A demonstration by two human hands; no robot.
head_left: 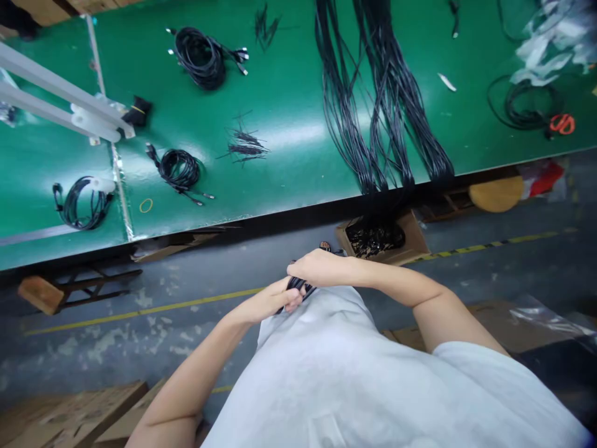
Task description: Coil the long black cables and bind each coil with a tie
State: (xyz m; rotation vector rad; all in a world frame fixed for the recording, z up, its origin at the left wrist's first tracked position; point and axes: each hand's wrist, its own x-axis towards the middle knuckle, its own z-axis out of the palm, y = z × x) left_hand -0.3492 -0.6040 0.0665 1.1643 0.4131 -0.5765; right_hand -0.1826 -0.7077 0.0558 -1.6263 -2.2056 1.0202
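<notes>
Both my hands meet in front of my white shirt, away from the green table [289, 112]. My left hand [275, 302] is closed around a bundle of black cable [298, 287], fingers wrapped under it. My right hand [317, 267] is curled over the same black cable from above. Only a short piece of the cable shows between the two hands; a dark plug end pokes out behind my right hand.
On the green table lie several coiled black cables [180, 169], small heaps of black ties [246, 146] and long cable bunches [382, 112] hanging over the edge into a cardboard box [405, 246]. Orange scissors [562, 123] lie far right. Wooden stools and cartons stand on the floor.
</notes>
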